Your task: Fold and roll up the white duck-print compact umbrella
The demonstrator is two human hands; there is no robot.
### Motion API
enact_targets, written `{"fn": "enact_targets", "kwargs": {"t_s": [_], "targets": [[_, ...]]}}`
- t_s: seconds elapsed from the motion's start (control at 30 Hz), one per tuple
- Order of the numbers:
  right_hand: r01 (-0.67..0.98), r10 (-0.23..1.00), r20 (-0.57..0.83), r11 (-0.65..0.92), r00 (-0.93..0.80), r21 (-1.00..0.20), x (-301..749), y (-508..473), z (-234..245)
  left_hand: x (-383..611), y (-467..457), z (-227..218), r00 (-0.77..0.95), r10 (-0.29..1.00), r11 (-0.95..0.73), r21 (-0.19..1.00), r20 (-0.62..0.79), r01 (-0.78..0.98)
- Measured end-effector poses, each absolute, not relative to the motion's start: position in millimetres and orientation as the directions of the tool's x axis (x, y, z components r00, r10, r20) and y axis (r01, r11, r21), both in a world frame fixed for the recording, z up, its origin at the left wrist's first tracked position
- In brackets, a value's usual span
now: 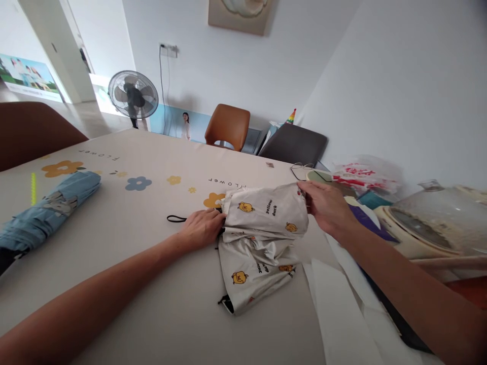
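Observation:
A white folding umbrella [262,243] printed with yellow ducks lies collapsed on the table, its canopy folds loose and spread toward me. My left hand [203,225] is closed around its handle end, and a black wrist strap [176,219] sticks out on the left. With the fingers of my right hand [323,205] I pinch the canopy's far right edge, holding that fold out flat. A second umbrella [57,205], light blue and furled, rests at the left of the table, apart from both hands.
The table [152,294] has a flower-printed cover. White paper sheets [335,309], a plastic bag [361,175] and a clear-domed container [437,218] crowd the right side. Beyond the table stand a brown chair [228,124], a dark chair [292,144] and a fan [133,95].

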State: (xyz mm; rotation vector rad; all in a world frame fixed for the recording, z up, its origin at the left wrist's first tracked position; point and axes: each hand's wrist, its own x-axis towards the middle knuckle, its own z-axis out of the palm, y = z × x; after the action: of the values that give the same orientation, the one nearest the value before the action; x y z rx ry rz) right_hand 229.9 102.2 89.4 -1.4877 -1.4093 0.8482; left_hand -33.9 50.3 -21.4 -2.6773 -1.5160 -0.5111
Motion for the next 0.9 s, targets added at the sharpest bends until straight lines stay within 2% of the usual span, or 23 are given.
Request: {"fn": "enact_targets", "kwargs": {"t_s": [0.03,0.1,0.13,0.17,0.23,0.33,0.43,0.5,0.57,0.63,0.67,0.7,0.73,0.8,0.9], "targets": [[0.512,0.973,0.183,0.085,0.144,-0.855,229.2,107.8,87.4,-34.0,50.6,-21.8,0.477,0.829,-0.531,0.14,0.293,0.836],[0.773,0.917,0.372,0.133,0.141,-0.62,224.5,120.6,80.1,-34.1,51.2,-22.5,0.476,0.829,-0.53,0.141,0.293,0.836],[0.872,0.895,0.431,0.12,0.111,-0.475,221.0,127.5,75.0,-34.0,51.5,-22.7,0.474,0.832,-0.527,0.141,0.29,0.838],[0.919,0.889,0.448,0.092,0.098,-0.383,217.1,134.6,69.0,-33.9,51.8,-22.8,0.471,0.835,-0.522,0.139,0.286,0.841],[0.96,0.908,0.411,0.037,0.083,-0.276,209.9,148.0,54.3,-33.7,52.3,-22.7,0.463,0.842,-0.511,0.138,0.278,0.848],[0.992,0.966,0.255,-0.002,0.035,-0.129,204.3,162.9,29.6,-33.4,52.9,-22.3,0.465,0.842,-0.515,0.148,0.273,0.845],[0.999,0.996,0.079,0.04,-0.039,-0.014,205.7,169.1,16.0,-33.5,53.2,-22.8,0.468,0.84,-0.519,0.15,0.274,0.842],[0.998,0.998,0.036,0.057,-0.058,0.026,207.5,168.4,21.2,-33.6,53.4,-23.9,0.471,0.838,-0.519,0.137,0.278,0.844],[0.995,0.988,0.127,0.075,-0.083,0.066,206.7,164.2,37.7,-33.7,53.4,-25.2,0.472,0.835,-0.519,0.123,0.283,0.846],[0.982,0.905,0.383,0.15,-0.182,0.113,200.8,157.7,58.6,-33.8,53.1,-26.2,0.474,0.831,-0.523,0.12,0.291,0.844],[0.969,0.861,0.445,0.218,-0.247,0.116,195.6,154.4,67.8,-33.8,52.9,-26.5,0.477,0.828,-0.527,0.122,0.294,0.841],[0.949,0.843,0.438,0.299,-0.313,0.101,189.1,151.4,75.0,-33.8,52.5,-26.6,0.479,0.826,-0.531,0.124,0.298,0.839],[0.924,0.848,0.376,0.377,-0.374,0.067,181.6,149.2,79.4,-33.7,52.2,-26.5,0.479,0.824,-0.532,0.124,0.303,0.838],[0.87,0.862,0.147,0.492,-0.485,-0.016,165.8,148.4,80.4,-33.8,51.7,-26.2,0.476,0.822,-0.53,0.116,0.311,0.84],[0.852,0.835,-0.186,0.523,-0.518,-0.023,149.0,155.7,72.0,-33.9,51.7,-25.5,0.484,0.816,-0.537,0.103,0.318,0.838]]}}
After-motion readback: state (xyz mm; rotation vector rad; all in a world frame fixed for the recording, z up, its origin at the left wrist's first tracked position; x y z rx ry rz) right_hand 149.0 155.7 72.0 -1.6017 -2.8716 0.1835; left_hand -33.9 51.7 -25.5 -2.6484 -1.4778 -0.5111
